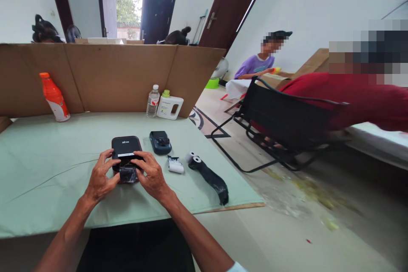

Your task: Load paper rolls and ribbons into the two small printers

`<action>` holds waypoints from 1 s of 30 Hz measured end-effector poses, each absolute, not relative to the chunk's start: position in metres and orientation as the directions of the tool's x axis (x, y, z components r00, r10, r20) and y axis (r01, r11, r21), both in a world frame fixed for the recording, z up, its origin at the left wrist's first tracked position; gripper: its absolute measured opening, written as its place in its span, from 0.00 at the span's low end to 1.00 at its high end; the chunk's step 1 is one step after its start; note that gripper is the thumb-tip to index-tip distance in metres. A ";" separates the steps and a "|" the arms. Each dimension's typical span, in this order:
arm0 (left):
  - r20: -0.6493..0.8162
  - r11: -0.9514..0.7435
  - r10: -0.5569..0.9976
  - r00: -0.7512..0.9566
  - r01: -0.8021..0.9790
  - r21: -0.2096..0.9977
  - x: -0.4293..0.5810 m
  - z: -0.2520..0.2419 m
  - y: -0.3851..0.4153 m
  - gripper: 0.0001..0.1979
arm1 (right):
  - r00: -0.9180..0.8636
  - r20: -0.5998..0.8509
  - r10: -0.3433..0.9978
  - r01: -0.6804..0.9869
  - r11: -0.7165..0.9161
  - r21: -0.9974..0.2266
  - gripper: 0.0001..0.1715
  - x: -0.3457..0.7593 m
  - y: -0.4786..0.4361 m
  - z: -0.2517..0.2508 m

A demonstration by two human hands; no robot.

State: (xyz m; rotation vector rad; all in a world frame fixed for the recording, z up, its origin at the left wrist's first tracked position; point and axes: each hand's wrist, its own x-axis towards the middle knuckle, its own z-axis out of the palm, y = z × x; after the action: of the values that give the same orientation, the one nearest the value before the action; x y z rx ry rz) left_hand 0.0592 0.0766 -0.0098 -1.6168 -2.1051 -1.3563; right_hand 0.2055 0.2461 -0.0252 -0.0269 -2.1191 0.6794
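Observation:
A black box-shaped printer lies on the pale green table in front of me. My left hand grips its left side with curled fingers. My right hand holds its right side, thumb pressing a dark roll at the printer's near end. A smaller dark blue device sits just right of the printer. Beyond it lie a small white paper roll and a black sleeve holding white rolls.
A cardboard screen stands along the table's far edge, with an orange bottle, a clear water bottle and a white jug before it. To the right are a black folding chair, a person in red, and another in purple.

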 end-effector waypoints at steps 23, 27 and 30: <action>0.538 0.146 0.655 -0.531 0.787 0.600 0.070 -0.023 0.081 0.29 | -0.626 0.713 0.314 -0.233 0.798 -0.556 0.35 0.203 0.252 -0.029; 0.537 0.111 0.668 -0.515 0.782 0.613 0.068 -0.007 0.081 0.25 | -0.650 0.702 0.290 -0.225 0.809 -0.543 0.33 0.203 0.254 -0.024; 0.541 0.095 0.689 -0.483 0.799 0.594 0.065 0.004 0.082 0.26 | -0.659 0.707 0.257 -0.220 0.833 -0.508 0.28 0.199 0.254 -0.020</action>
State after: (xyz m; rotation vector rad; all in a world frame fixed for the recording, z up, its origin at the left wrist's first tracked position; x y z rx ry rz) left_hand 0.0649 0.0816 0.0044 -1.5248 -2.2290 -1.3453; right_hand 0.1990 0.2544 -0.0202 -0.0264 -2.1719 0.7263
